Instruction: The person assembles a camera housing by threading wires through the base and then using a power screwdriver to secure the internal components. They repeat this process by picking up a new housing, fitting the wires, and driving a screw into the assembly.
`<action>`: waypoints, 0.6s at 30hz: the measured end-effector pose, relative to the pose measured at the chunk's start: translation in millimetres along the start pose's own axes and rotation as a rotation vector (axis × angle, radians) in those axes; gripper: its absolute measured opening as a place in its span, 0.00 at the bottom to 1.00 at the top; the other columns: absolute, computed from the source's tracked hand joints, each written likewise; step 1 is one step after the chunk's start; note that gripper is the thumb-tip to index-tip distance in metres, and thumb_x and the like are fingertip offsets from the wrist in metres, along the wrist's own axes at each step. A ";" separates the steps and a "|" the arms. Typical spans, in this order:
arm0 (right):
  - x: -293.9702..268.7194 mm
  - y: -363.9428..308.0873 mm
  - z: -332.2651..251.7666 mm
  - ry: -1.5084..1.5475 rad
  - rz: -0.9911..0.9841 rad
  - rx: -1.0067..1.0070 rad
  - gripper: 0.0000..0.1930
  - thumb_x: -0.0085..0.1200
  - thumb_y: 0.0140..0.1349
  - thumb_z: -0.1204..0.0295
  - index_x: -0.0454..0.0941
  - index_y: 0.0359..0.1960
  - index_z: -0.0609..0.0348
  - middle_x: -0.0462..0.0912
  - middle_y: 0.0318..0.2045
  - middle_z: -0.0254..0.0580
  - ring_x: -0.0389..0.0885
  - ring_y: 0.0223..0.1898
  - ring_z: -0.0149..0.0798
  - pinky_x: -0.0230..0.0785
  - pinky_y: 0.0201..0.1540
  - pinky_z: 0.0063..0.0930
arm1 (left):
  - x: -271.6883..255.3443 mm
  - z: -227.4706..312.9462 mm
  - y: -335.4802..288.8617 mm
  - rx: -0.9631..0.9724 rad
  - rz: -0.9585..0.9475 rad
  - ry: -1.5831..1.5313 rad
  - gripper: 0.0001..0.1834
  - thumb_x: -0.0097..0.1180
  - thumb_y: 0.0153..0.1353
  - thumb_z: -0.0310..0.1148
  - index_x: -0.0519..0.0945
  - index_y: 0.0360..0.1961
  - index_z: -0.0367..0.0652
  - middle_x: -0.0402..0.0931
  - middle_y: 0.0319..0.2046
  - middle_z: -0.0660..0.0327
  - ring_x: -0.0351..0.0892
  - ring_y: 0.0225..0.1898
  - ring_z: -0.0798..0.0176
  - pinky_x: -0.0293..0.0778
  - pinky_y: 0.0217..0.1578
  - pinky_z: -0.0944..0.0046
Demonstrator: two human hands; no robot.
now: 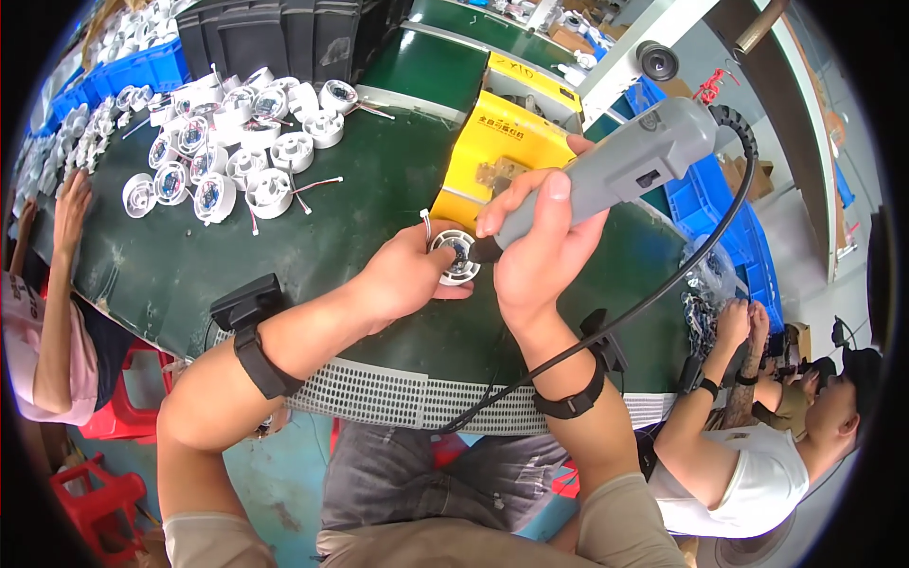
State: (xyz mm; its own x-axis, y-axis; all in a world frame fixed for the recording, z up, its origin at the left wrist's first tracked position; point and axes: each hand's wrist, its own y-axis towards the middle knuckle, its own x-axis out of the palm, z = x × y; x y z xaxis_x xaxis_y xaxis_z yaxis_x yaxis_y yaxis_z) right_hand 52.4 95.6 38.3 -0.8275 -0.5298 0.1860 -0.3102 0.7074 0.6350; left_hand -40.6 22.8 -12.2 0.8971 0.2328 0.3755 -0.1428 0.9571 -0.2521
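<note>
My left hand (398, 272) is closed around a round white plastic housing (460, 278) with a small blue circuit board inside and a short connector lead at its top. My right hand (542, 237) grips a grey electric screwdriver (620, 159), tilted with its dark nose down at the housing's right side. Whether its bit touches a screw is too small to tell. Just beyond both hands stands a yellow box-shaped screw feeder (485, 142). To the left, several similar white housings (292, 150) lie piled on the green worktable (322, 256), some with wires trailing.
A black cable (696, 260) loops from the screwdriver past my right forearm. A black crate (275, 43) and blue bins (166, 66) stand at the back left. More blue bins (724, 222) are on the right. Co-workers sit at the left (52, 350) and right (748, 473).
</note>
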 end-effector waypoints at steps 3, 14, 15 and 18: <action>0.2 -1.4 2.5 0.003 -0.002 0.001 0.22 0.40 0.69 0.66 0.53 0.59 0.64 0.70 0.21 0.40 0.70 0.16 0.32 0.69 0.21 0.27 | 0.6 1.3 -2.7 0.003 0.013 -0.001 0.17 0.38 0.69 0.25 0.67 0.57 0.30 0.72 0.48 0.53 0.80 0.43 0.60 0.82 0.46 0.63; -1.4 -2.8 15.6 0.082 -0.166 0.042 0.21 0.42 0.68 0.65 0.56 0.56 0.64 0.71 0.19 0.42 0.70 0.16 0.32 0.68 0.21 0.26 | -4.3 4.6 -3.8 -0.036 0.028 -0.006 0.16 0.39 0.69 0.24 0.67 0.55 0.28 0.73 0.47 0.52 0.80 0.43 0.59 0.83 0.45 0.63; 0.1 -3.1 13.5 0.080 -0.177 0.035 0.21 0.43 0.68 0.66 0.56 0.56 0.66 0.72 0.19 0.42 0.71 0.15 0.32 0.68 0.21 0.25 | -6.4 5.1 -3.2 -0.024 0.006 -0.005 0.17 0.40 0.68 0.24 0.67 0.56 0.28 0.72 0.48 0.52 0.80 0.43 0.59 0.83 0.46 0.63; -2.8 -4.5 5.1 0.121 -0.107 0.058 0.21 0.44 0.67 0.67 0.57 0.56 0.66 0.72 0.19 0.42 0.71 0.16 0.33 0.69 0.22 0.25 | -6.5 11.6 -7.8 0.024 -0.050 0.084 0.18 0.41 0.68 0.24 0.66 0.56 0.27 0.73 0.48 0.52 0.79 0.43 0.59 0.82 0.46 0.63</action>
State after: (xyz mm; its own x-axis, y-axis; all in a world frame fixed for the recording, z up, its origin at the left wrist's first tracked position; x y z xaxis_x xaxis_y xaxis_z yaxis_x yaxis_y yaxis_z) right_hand 53.7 96.2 31.2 -0.7272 -0.6534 0.2103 -0.4229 0.6678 0.6125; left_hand -50.2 15.8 -2.3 0.9353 0.1700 0.3104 -0.1056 0.9712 -0.2135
